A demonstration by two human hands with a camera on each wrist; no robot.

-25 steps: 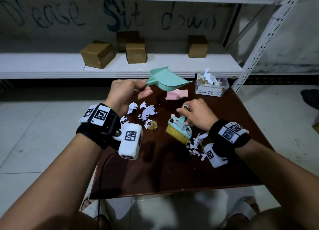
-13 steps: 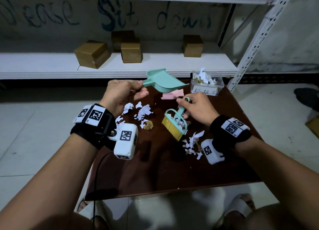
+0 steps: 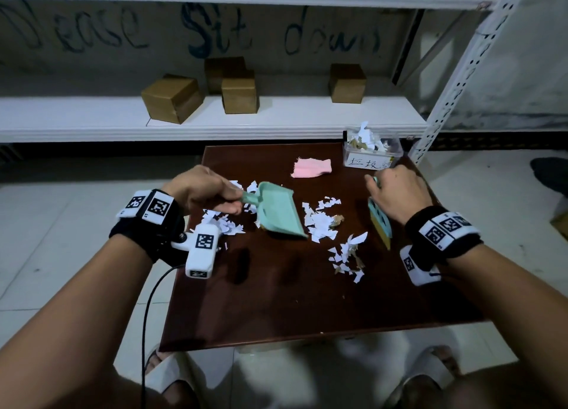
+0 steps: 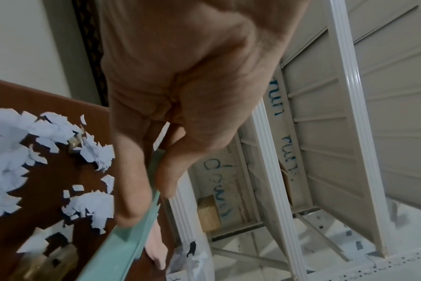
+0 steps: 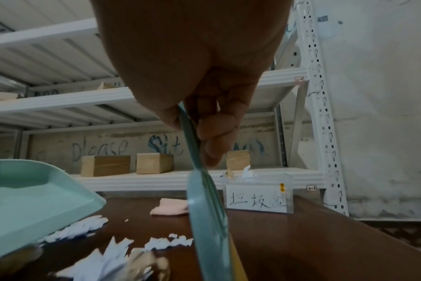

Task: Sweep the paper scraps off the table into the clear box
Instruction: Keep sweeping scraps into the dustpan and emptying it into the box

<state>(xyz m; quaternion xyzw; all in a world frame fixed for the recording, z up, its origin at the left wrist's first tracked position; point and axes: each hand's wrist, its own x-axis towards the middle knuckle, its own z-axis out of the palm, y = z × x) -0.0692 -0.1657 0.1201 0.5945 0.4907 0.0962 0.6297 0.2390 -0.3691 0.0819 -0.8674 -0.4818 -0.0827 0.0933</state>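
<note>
My left hand point(image 3: 229, 198) grips the handle of a teal dustpan point(image 3: 278, 213), whose lip rests tilted on the brown table point(image 3: 276, 301) amid white paper scraps point(image 3: 319, 222). My right hand point(image 3: 381, 186) holds the handle of a teal brush point(image 3: 380, 221) with yellow bristles, standing right of the scraps. More scraps lie under my left hand point(image 3: 227, 225) and nearer me point(image 3: 347, 255). The clear box point(image 3: 372, 155), labelled and holding scraps, sits at the table's back right corner. In the right wrist view the brush point(image 5: 207, 218) stands between the dustpan point(image 5: 36, 199) and the box point(image 5: 257, 197).
A pink cloth point(image 3: 312, 167) lies at the back of the table, left of the box. A small brown crumpled scrap point(image 3: 336, 219) sits among the white ones. A white shelf point(image 3: 215, 119) with several cardboard boxes runs behind the table. A shelf upright point(image 3: 445, 101) stands at the right.
The dustpan came down from the back of the table and now rests among the scraps. The brush moved right, past the scrap pile. The head view shifted.
</note>
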